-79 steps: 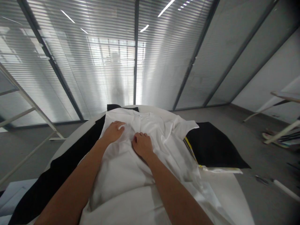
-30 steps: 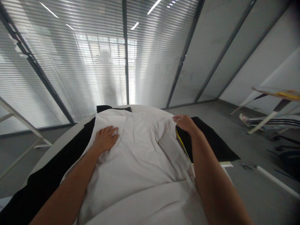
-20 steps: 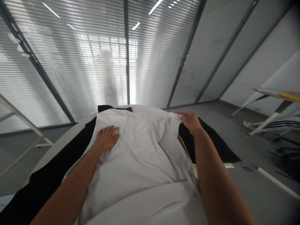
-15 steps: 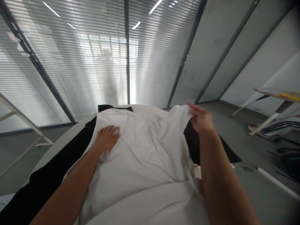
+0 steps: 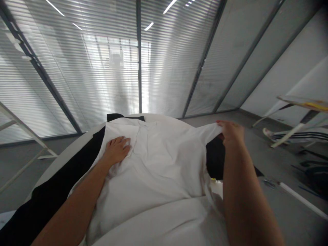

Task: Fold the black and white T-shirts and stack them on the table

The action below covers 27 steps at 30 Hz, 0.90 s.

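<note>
A white T-shirt (image 5: 159, 160) lies spread over a round white table, its collar toward the far edge. My left hand (image 5: 117, 149) rests flat on the shirt's left shoulder area, fingers apart. Out to the right, my right hand (image 5: 232, 132) pinches the end of the right sleeve and holds it stretched outward. Black cloth (image 5: 61, 174) lies beneath the shirt and shows along the left side, at the far edge and below the right sleeve.
The white tabletop (image 5: 166, 118) shows behind the collar. A glass wall with blinds (image 5: 107, 68) stands beyond. White metal legs (image 5: 23, 131) are at the left. To the right are another table (image 5: 302, 102) and a person's leg in striped trousers (image 5: 302, 135).
My right hand has moved right and slightly down, drawing the sleeve out straighter and smoothing folds on that side. My left hand has stayed in place. The striped-trouser leg at the right has shifted left.
</note>
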Each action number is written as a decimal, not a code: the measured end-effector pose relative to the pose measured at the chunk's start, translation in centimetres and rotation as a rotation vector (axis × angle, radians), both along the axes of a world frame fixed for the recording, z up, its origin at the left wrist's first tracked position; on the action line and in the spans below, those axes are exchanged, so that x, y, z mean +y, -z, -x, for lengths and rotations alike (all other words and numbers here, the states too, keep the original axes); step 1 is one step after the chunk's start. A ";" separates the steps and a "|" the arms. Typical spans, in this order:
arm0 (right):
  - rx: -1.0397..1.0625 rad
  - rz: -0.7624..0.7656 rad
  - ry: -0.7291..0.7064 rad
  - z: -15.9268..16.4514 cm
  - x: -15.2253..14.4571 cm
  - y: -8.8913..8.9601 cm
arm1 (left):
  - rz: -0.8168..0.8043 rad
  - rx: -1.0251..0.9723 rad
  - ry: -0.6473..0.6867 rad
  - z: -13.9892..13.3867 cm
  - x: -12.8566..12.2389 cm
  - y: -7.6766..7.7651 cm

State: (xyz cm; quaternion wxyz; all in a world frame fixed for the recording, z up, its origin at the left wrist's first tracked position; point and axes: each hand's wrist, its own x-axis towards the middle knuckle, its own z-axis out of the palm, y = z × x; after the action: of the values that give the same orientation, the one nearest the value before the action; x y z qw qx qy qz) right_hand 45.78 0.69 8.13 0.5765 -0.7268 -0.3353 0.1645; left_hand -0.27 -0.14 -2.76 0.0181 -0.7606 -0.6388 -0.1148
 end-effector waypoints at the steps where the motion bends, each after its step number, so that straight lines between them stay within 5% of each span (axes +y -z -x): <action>1: 0.048 0.046 -0.030 0.1 -0.1 0.2 | -0.002 0.002 -0.002 0.0 0.0 0.0; 6: 0.117 0.256 -0.100 -0.2 0.3 1.5 | 0.006 -0.004 -0.004 0.0 0.0 -0.1; 11: 0.005 0.237 -0.097 -0.6 0.4 1.1 | 0.001 -0.005 -0.011 0.0 0.0 -0.1; 18: -0.653 0.094 -0.177 0.4 -0.7 -1.5 | 0.006 -0.018 -0.008 -0.1 0.0 -0.1; 23: -0.824 -0.005 -0.599 5.3 -1.3 -2.2 | 0.016 -0.016 -0.009 -0.2 -0.1 -0.3; 27: -0.769 0.406 -1.270 8.2 -2.0 -1.7 | 0.016 -0.008 -0.008 -0.2 -0.1 -0.3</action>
State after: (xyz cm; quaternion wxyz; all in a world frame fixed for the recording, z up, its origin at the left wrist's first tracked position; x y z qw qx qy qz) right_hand 37.62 -1.31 9.79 0.0698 -0.4924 -0.8283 0.2581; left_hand -0.04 -0.20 -2.50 0.0098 -0.7576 -0.6428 -0.1128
